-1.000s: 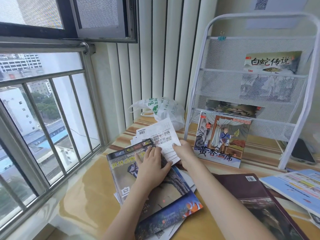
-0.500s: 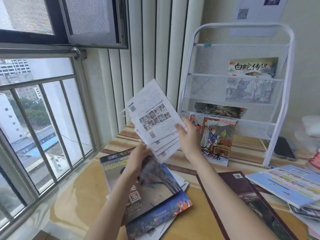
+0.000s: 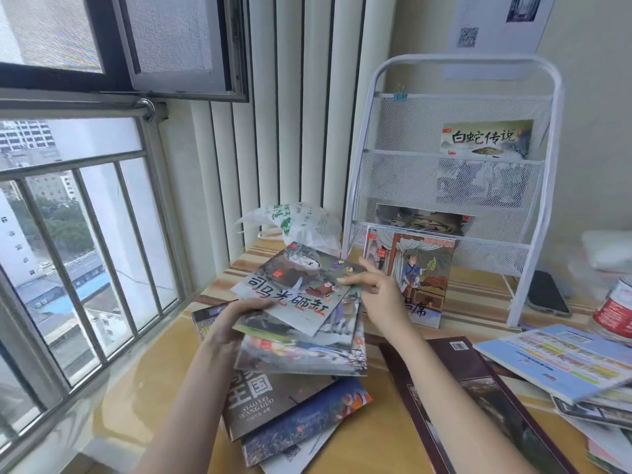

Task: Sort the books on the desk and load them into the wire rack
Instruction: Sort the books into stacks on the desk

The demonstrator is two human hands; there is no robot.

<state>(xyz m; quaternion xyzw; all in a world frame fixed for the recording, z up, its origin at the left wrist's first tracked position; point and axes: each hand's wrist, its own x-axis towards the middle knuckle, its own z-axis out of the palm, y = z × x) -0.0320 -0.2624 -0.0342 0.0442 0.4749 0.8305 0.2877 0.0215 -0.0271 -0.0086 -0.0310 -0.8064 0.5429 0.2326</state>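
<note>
— What does the head view show at the window corner?

— A person fans a handful of thin, glossy illustrated picture booklets (image 3: 301,323) above the yellow wooden desk (image 3: 130,405). The left hand (image 3: 236,323) has its grip closed on the fan's left edge, thumb on top and fingers underneath. The right hand (image 3: 379,295) meets the fan's right edge with thumb and forefinger stretched out over the top cover; whether its lower fingers clamp the booklets cannot be told.

— And the other books?

— Under the fan lies a slanted pile of larger glossy nature magazines (image 3: 284,415) (a dark cover over a blue one with an orange fish). A large maroon hardback (image 3: 478,398) lies flat just to the right of that pile, partly under the right forearm. A light blue paperback (image 3: 561,360) tops another heap at the desk's right edge.

— Where is the rack?

— The white wire-mesh display rack (image 3: 410,172) stands upright at the back of the desk, against the wall. A booklet with black brush lettering (image 3: 487,138) sits in its upper tier, another shows in the tier below, and a curtain-scene picture book (image 3: 420,265) leans against its foot. A black phone (image 3: 547,295) lies beside the rack's right leg, a white plastic bag (image 3: 304,224) to its left.
</note>
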